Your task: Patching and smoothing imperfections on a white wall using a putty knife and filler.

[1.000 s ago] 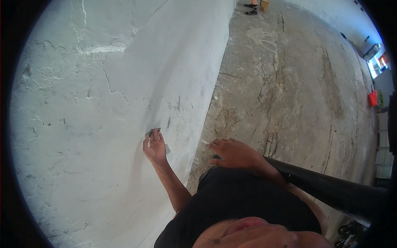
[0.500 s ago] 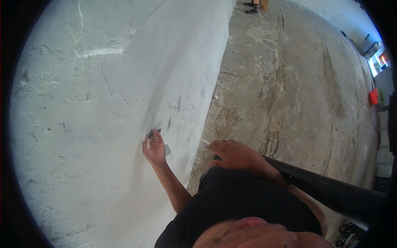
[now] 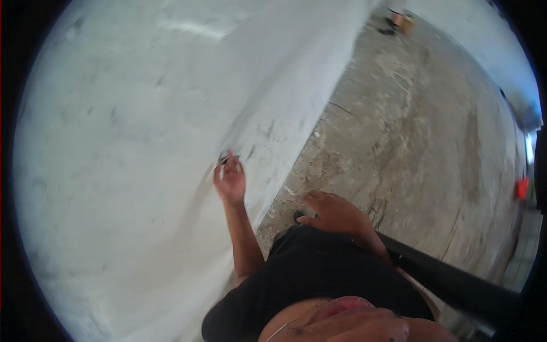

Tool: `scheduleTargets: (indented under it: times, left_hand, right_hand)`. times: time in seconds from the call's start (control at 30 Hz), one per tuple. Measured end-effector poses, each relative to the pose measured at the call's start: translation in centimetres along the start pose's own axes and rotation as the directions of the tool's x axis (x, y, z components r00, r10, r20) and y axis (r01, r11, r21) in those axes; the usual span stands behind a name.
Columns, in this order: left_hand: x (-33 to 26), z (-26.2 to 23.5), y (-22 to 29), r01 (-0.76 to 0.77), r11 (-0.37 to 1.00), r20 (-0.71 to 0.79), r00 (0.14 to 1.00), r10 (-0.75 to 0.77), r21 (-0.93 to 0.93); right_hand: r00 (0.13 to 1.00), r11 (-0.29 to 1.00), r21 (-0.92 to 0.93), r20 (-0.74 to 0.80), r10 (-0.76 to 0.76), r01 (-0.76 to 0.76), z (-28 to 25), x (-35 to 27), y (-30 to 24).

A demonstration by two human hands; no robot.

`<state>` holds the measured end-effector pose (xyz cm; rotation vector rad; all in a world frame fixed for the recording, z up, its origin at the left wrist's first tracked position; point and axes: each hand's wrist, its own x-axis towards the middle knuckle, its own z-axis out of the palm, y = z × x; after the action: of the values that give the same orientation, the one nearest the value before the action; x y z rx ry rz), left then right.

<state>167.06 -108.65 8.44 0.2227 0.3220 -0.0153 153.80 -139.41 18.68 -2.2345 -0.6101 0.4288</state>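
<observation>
My left hand (image 3: 231, 183) is raised at the white wall (image 3: 142, 148), its fingers closed on a small dark piece (image 3: 223, 160) at the wall's surface. Motion blur and my fingers partly hide this piece, so its kind cannot be made out. In front of my dark shirt, my right hand (image 3: 336, 214) is held palm down with its fingers stretched out and nothing visible in it. A thick black tube-like thing (image 3: 444, 271) runs from beside my right forearm toward the lower right.
The wall meets a cracked, stained concrete floor (image 3: 393, 131) along a slanting edge. Far off at the top, a person's foot (image 3: 386, 28) shows near a brown object (image 3: 407, 24). A red thing (image 3: 522, 188) stands at the right rim.
The view has turned, and wall and floor edge now lie farther right in the picture. My left hand is higher and farther right in the picture, with the dark piece still in it.
</observation>
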Motion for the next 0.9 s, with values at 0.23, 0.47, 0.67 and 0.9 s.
scheduleTargets:
  times: [0.23, 0.47, 0.67, 0.9]
  left_hand:
    - [3.0, 2.4, -3.7, -0.023, 0.999, -0.098, 0.995, 0.025, 0.023]
    - [6.8, 0.6, -5.8, -0.059, 0.998, -0.061, 0.996, 0.061, 0.029]
    - [10.2, -0.1, -7.6, -0.019, 0.994, -0.014, 1.0, 0.02, 0.103]
    - [9.6, 3.3, -9.2, -0.058, 0.998, -0.088, 0.994, 0.061, 0.039]
  right_hand:
    - [0.999, 0.993, -0.109, -0.012, 0.052, -0.053, -0.7, 0.2, -1.2]
    - [0.997, 0.991, -0.113, -0.022, 0.068, -0.07, 0.3, 0.4, -0.4]
    - [0.995, 0.995, -0.054, 0.055, 0.086, -0.083, -0.1, 1.0, -1.7]
    - [0.993, 0.985, -0.149, -0.092, 0.076, -0.089, -0.1, -0.1, 0.8]
